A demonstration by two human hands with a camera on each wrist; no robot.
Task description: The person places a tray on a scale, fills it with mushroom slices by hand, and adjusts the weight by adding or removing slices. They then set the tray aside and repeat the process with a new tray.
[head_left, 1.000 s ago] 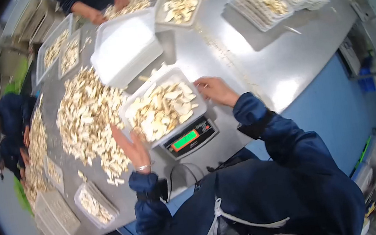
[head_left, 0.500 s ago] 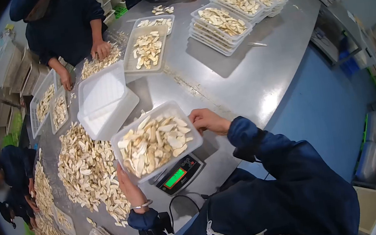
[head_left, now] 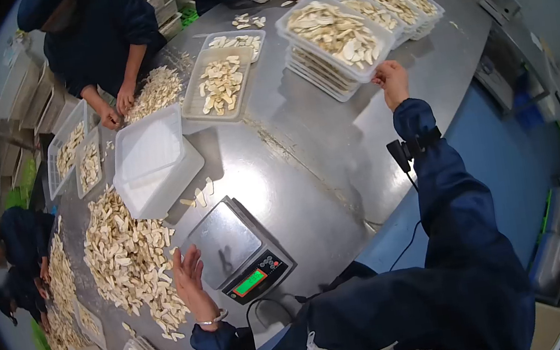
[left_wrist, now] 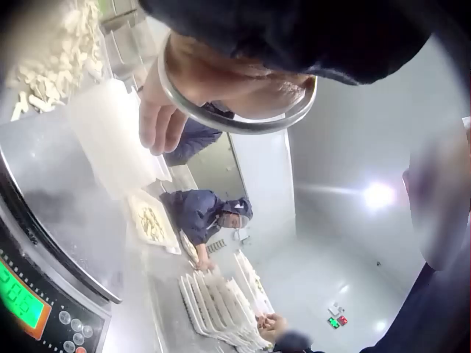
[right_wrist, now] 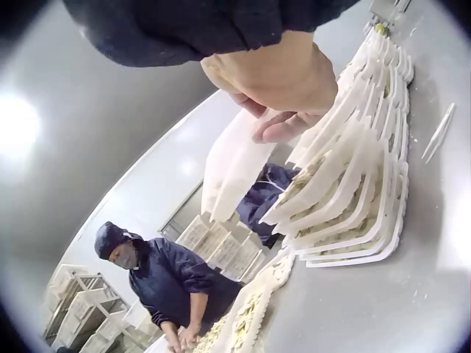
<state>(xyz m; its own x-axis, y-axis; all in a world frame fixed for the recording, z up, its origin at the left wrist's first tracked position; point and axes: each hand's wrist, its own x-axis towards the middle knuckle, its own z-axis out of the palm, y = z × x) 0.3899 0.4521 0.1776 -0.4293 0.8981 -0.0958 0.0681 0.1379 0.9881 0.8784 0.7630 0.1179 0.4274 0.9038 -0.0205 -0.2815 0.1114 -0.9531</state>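
Observation:
A clear tray of sliced pieces (head_left: pixel 335 35) is over the nearest stack of filled trays (head_left: pixel 320 76), tilted in the right wrist view. My right hand (head_left: pixel 392 83) pinches its near right corner. My left hand (head_left: pixel 192 280) is off the tray, raised beside the scale's left edge, fingers loosely bent and holding nothing. The scale (head_left: pixel 225 243) has a bare metal plate and a lit green display (head_left: pixel 249 282). In the left wrist view, the left hand (left_wrist: pixel 199 88) hangs near white empty containers (left_wrist: pixel 110 140).
A large heap of slices (head_left: pixel 123 258) lies left of the scale, with stacked empty containers (head_left: pixel 153 164) behind it. A few loose slices (head_left: pixel 201 197) lie near the scale. White tweezers (right_wrist: pixel 439 132) rest right of the stacks. Other people work across the table and at the left.
The filled tray has gone from above the scale to the stacks at the back right, carried by my right hand. My left hand has let go of it and stayed near the scale.

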